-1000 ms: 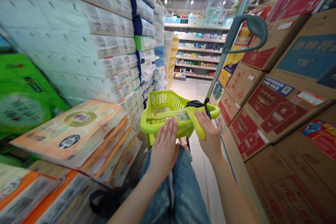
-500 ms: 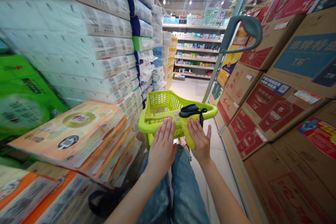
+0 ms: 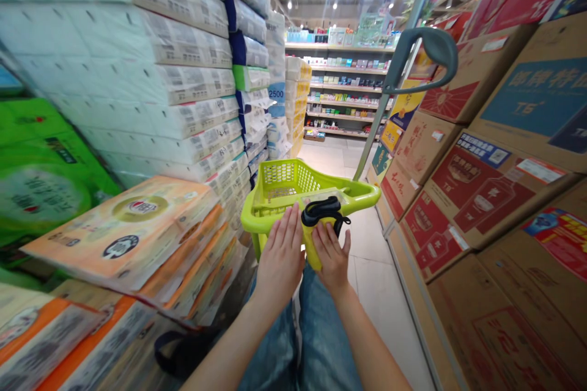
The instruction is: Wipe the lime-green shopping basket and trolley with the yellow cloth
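Observation:
A lime-green plastic shopping basket (image 3: 279,186) stands in front of my knees in a narrow aisle, its grey pull handle (image 3: 428,49) raised at the upper right. My left hand (image 3: 280,256) lies flat with fingers stretched out on the basket's near rim. My right hand (image 3: 331,256) presses a yellow-green cloth (image 3: 310,243) with a black strap (image 3: 321,209) against the same rim, fingers extended over it. My jeans-clad legs (image 3: 316,336) show below.
Stacked packs of tissue paper (image 3: 183,85) and orange-wrapped packs (image 3: 132,226) wall the left side. Brown and red cardboard cartons (image 3: 481,183) line the right. A tiled floor (image 3: 339,156) runs ahead to stocked shelves (image 3: 348,98). A dark strap (image 3: 183,348) lies at the lower left.
My right hand has slid the yellow-green cloth leftward along the basket rim, ending close beside my left hand. The left hand has stayed on the rim.

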Action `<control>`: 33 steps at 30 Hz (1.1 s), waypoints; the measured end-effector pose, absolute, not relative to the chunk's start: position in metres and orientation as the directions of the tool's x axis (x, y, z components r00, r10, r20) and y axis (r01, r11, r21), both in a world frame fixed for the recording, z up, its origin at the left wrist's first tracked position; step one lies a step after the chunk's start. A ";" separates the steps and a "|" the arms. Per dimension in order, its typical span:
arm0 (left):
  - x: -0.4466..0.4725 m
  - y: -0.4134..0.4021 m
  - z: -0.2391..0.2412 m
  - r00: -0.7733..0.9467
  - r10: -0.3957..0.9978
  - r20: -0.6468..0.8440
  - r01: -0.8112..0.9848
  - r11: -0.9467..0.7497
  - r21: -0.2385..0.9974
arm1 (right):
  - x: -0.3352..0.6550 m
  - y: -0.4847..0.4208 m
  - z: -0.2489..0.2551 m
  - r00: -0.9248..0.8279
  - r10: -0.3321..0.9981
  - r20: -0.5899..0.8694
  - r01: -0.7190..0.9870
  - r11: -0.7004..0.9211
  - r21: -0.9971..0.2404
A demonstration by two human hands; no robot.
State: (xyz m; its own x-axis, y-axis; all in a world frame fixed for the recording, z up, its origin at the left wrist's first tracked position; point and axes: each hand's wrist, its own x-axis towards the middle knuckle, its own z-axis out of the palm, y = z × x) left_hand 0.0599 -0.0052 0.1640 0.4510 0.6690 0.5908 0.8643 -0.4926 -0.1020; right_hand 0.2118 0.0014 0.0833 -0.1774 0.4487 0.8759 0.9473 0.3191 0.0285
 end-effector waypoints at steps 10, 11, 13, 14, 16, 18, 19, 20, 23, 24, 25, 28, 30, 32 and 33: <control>0.063 -0.005 0.164 0.435 0.684 0.586 0.868 -0.491 -0.070 | 0.249 0.016 0.081 0.081 0.375 0.923 0.974 0.165 -0.153; 0.063 -0.005 0.164 0.433 0.682 0.590 0.869 -0.490 -0.071 | 0.238 0.014 0.081 0.061 0.389 0.919 0.971 0.190 -0.145; 0.062 -0.005 0.163 0.434 0.677 0.594 0.869 -0.489 -0.078 | 0.219 0.009 0.083 -0.045 0.424 0.905 0.959 0.271 -0.079; 0.062 -0.005 0.163 0.437 0.676 0.594 0.869 -0.488 -0.084 | 0.213 0.007 0.083 -0.105 0.430 0.897 0.950 0.311 -0.038; 0.061 -0.004 0.163 0.446 0.673 0.590 0.867 -0.489 -0.096 | 0.215 0.005 0.085 -0.196 0.415 0.888 0.932 0.360 0.038; 0.061 -0.004 0.163 0.447 0.675 0.587 0.867 -0.489 -0.097 | 0.231 0.007 0.086 -0.198 0.396 0.897 0.940 0.337 0.059; 0.062 -0.004 0.163 0.444 0.678 0.586 0.868 -0.488 -0.093 | 0.243 0.010 0.087 -0.166 0.397 0.903 0.950 0.310 0.038; 0.062 -0.004 0.163 0.442 0.679 0.586 0.868 -0.489 -0.088 | 0.253 0.013 0.088 -0.111 0.402 0.909 0.960 0.280 -0.006; 0.063 -0.004 0.163 0.437 0.681 0.588 0.867 -0.493 -0.073 | 0.268 0.021 0.095 0.162 0.406 0.899 0.948 0.188 -0.256; 0.063 -0.004 0.163 0.437 0.680 0.589 0.866 -0.495 -0.071 | 0.264 0.021 0.098 0.238 0.405 0.883 0.928 0.173 -0.329; 0.063 -0.004 0.162 0.436 0.679 0.591 0.866 -0.495 -0.070 | 0.255 0.021 0.101 0.277 0.409 0.870 0.913 0.172 -0.371; 0.064 -0.003 0.160 0.429 0.673 0.602 0.870 -0.486 -0.077 | 0.216 0.014 0.106 0.160 0.453 0.877 0.918 0.258 -0.300; 0.063 -0.003 0.159 0.431 0.669 0.605 0.872 -0.481 -0.090 | 0.199 0.008 0.106 0.024 0.476 0.879 0.926 0.320 -0.199; 0.062 -0.002 0.158 0.438 0.667 0.602 0.872 -0.477 -0.106 | 0.201 0.004 0.103 -0.069 0.473 0.878 0.934 0.340 -0.110; 0.061 -0.002 0.158 0.443 0.665 0.602 0.871 -0.478 -0.114 | 0.209 0.005 0.101 -0.099 0.464 0.880 0.940 0.334 -0.070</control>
State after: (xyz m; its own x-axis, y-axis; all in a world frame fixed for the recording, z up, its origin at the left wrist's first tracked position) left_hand 0.0611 -0.0020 0.1582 0.4433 0.6646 0.6015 0.8709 -0.4781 -0.1137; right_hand 0.2093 0.0047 0.1006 -0.0994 0.4638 0.8803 0.9399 0.3342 -0.0700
